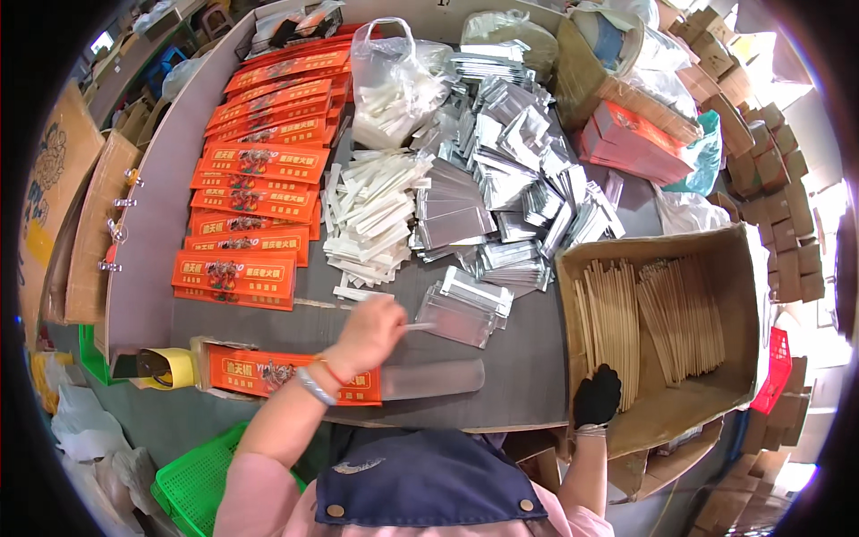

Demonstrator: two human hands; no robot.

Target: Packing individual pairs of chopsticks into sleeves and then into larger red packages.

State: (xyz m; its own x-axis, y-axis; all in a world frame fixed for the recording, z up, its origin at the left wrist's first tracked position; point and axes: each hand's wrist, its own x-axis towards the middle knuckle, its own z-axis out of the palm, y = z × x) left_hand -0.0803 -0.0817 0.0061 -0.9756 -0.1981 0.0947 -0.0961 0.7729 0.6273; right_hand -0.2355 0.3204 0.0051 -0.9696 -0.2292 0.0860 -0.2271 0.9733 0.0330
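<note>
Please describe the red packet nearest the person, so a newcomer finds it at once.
Find the grey table and its near edge. Below the left hand, in this view, lies the red packet. Unlike the red stacks, it has a translucent strip extending from its right end.

Head: my left fisheye of a side-by-side pair, looking down from above my side of the table [532, 385].
Apron [429, 474]: at the lower edge, the view facing outward from it across the tabletop.
Left hand [371, 327], right hand [598, 396]: both near, in the lower half.
Cartons [787, 233]: farther back at right, curving along the round rim.
</note>
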